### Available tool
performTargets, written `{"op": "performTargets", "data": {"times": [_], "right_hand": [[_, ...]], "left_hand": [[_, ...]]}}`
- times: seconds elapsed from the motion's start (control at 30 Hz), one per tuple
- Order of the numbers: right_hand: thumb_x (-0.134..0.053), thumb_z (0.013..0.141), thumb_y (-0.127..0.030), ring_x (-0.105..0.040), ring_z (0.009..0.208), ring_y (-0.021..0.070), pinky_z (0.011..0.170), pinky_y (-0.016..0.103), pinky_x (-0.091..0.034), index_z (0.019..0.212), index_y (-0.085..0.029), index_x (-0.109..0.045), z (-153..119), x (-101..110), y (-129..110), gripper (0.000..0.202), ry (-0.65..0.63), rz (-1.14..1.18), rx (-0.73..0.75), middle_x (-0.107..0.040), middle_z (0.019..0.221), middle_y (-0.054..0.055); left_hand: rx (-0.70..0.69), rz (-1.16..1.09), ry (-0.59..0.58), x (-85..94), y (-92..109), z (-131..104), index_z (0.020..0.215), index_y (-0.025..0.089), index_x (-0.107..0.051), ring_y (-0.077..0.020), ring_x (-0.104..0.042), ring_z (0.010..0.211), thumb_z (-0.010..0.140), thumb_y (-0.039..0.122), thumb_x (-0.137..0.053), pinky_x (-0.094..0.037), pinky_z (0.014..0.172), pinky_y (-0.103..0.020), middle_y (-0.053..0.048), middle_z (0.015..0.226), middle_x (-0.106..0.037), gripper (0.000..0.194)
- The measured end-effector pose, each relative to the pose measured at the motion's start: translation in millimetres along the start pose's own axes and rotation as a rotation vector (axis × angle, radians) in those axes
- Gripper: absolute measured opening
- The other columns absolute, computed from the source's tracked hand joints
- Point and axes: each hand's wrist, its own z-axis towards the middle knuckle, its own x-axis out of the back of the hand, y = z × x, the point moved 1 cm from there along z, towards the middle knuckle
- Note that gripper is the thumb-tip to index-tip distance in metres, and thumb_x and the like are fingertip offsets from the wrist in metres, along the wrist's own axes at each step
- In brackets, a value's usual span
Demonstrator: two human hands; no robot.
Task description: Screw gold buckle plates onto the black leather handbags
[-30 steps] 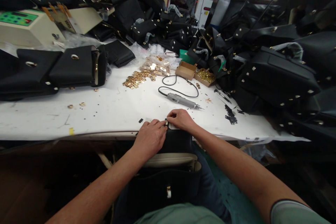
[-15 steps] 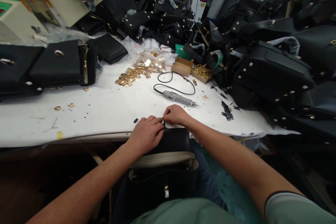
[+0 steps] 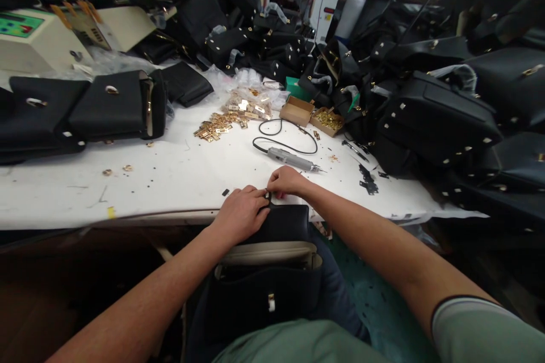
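Observation:
A black handbag lies across my lap with its mouth open, showing a pale lining; a gold lock fitting is on its front. Its black flap is folded back toward the table edge. My left hand is closed on the flap's narrow end, fingertips beside a small gold piece. Against that piece, my right hand pinches with thumb and forefinger; what lies between those fingertips is too small to make out. Just beyond the right hand rests a grey electric screwdriver with a black cord.
On the white table lie a pile of gold fittings, an open brown box and a box of small gold parts. Black bags crowd the left, and more bags are heaped on the right.
The view has turned slightly left. Both hands stay at the flap's end, with only slight finger movement; the handbag stays on my lap.

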Motion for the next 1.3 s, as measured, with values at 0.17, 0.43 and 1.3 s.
{"op": "performTargets", "data": {"times": [0.17, 0.43, 1.3], "right_hand": [[-0.068, 0.068, -0.012, -0.067, 0.051, 0.0168, 0.050, 0.021, -0.053, 0.063, -0.018, -0.067, -3.2, 2.5, 1.1, 0.007, -0.001, 0.045, 0.009, -0.063, 0.046, 0.000], [-0.068, 0.070, -0.017, -0.065, 0.050, 0.0171, 0.049, 0.022, -0.051, 0.070, -0.018, -0.068, -4.5, 1.2, 7.4, 0.001, 0.020, 0.041, 0.053, -0.065, 0.049, 0.000], [-0.069, 0.071, -0.026, -0.057, 0.069, 0.0122, 0.058, 0.023, -0.036, 0.093, -0.022, -0.068, -33.3, -3.4, 10.7, 0.023, 0.139, -0.190, 0.155, -0.069, 0.081, -0.004]], "left_hand": [[-0.001, 0.003, -0.005, 2.3, 1.4, 0.8, 0.093, 0.024, -0.074, -0.0250, -0.061, 0.103, 0.092, 0.026, -0.060, -0.049, 0.081, -0.039, -0.006, 0.102, -0.071, 0.014], [0.008, 0.031, -0.007, -2.4, 0.0, -1.2, 0.094, 0.025, -0.073, -0.0257, -0.060, 0.105, 0.094, 0.029, -0.058, -0.048, 0.082, -0.039, -0.004, 0.106, -0.071, 0.015], [0.006, -0.161, 0.156, -29.6, -27.7, -5.5, 0.104, 0.026, -0.075, -0.0248, -0.063, 0.112, 0.091, 0.026, -0.068, -0.049, 0.087, -0.043, 0.000, 0.120, -0.073, 0.015]]}}
